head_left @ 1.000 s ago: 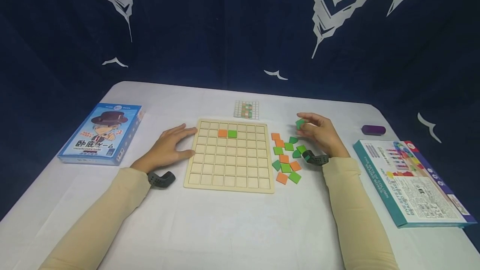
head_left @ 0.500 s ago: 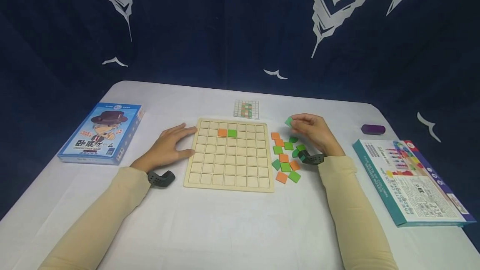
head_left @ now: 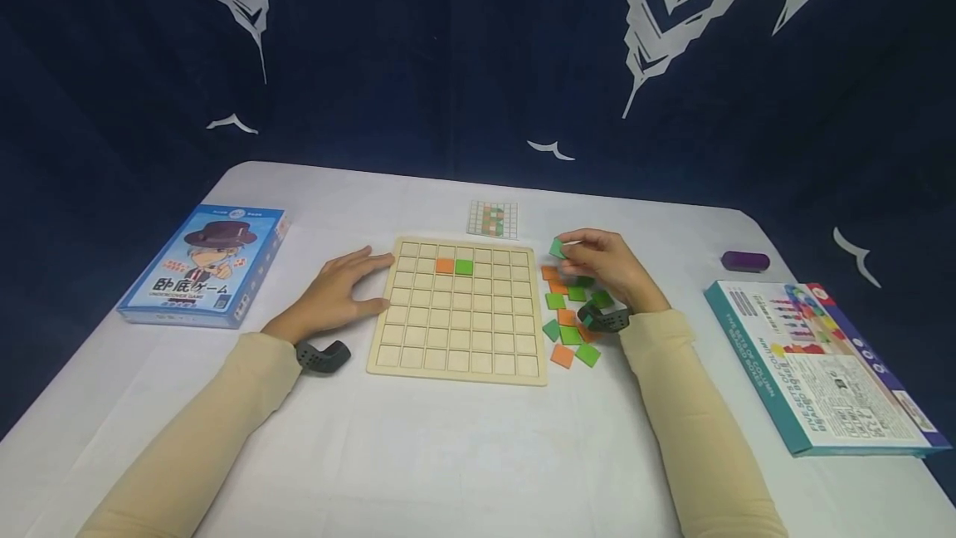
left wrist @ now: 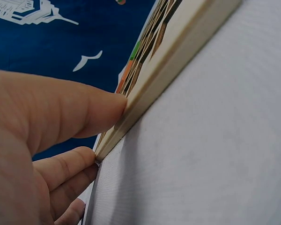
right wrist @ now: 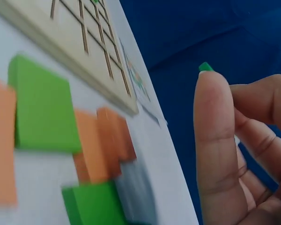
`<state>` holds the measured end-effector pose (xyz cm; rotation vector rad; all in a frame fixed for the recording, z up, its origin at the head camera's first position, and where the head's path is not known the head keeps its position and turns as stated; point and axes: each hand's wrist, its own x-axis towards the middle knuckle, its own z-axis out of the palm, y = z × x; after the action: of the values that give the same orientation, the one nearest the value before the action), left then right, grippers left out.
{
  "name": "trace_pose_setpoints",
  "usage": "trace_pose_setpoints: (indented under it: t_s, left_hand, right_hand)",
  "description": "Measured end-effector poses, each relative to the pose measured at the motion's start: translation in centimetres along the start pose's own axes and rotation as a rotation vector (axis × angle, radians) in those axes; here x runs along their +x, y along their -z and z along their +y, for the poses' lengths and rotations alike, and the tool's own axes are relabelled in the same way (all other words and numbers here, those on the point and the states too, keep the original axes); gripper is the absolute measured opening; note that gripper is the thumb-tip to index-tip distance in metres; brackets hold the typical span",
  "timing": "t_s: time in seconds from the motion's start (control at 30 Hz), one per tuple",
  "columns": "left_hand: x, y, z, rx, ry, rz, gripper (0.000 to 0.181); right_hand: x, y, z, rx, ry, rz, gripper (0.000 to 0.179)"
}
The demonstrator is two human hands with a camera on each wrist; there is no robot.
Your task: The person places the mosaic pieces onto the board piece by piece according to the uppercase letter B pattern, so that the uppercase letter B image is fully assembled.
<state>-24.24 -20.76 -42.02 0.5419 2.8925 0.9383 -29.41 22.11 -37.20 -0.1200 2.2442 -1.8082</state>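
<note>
A wooden grid board (head_left: 457, 312) lies mid-table, with one orange square tile (head_left: 445, 266) and one light green square tile (head_left: 464, 267) side by side in its second row. My left hand (head_left: 332, 293) touches the board's left edge with thumb and fingertips, fingers fairly straight; the left wrist view shows the thumb on the frame (left wrist: 152, 86). Beyond the board's upper right corner, my right hand (head_left: 605, 262) pinches a dark green tile (head_left: 557, 248) between thumb and index finger. In the right wrist view only a corner of that green tile (right wrist: 205, 67) shows past the thumb.
Several loose orange and green tiles (head_left: 571, 335) lie right of the board, partly under the right hand. A small pattern card (head_left: 493, 220) is behind the board. A blue game box (head_left: 202, 266) stands left; a teal-edged box (head_left: 825, 368) and purple cylinder (head_left: 745, 261) are right.
My right hand has carried the dark green tile leftward toward the board, turning it at the fingertips. The left hand and the tiles on the board have stayed put.
</note>
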Motion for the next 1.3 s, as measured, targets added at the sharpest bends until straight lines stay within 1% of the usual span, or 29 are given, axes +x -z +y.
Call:
trace_pose_setpoints:
  t_s: [0.53,0.67,0.8,1.0,1.3]
  left_hand:
    - [0.1,0.0,0.0,-0.002,-0.009,0.001,0.075]
    - [0.2,0.0,-0.2,-0.002,-0.012,0.001,0.075]
    - [0.2,0.0,-0.3,-0.004,-0.013,0.001,0.075]
    - [0.1,0.0,-0.3,-0.003,-0.012,0.002,0.075]
    - [0.1,0.0,-0.3,0.004,-0.009,0.004,0.075]
  right_hand:
    - [2.1,-4.1,-0.5,0.052,-0.062,-0.094,0.036]
    - [2.4,-5.1,-0.6,0.042,-0.078,-0.125,0.036]
    - [2.7,-6.1,-0.9,-0.019,-0.074,-0.144,0.034]
    - [2.9,-7.5,-1.5,-0.158,-0.077,-0.150,0.031]
    - [3.2,-8.9,-2.0,-0.267,-0.069,-0.139,0.026]
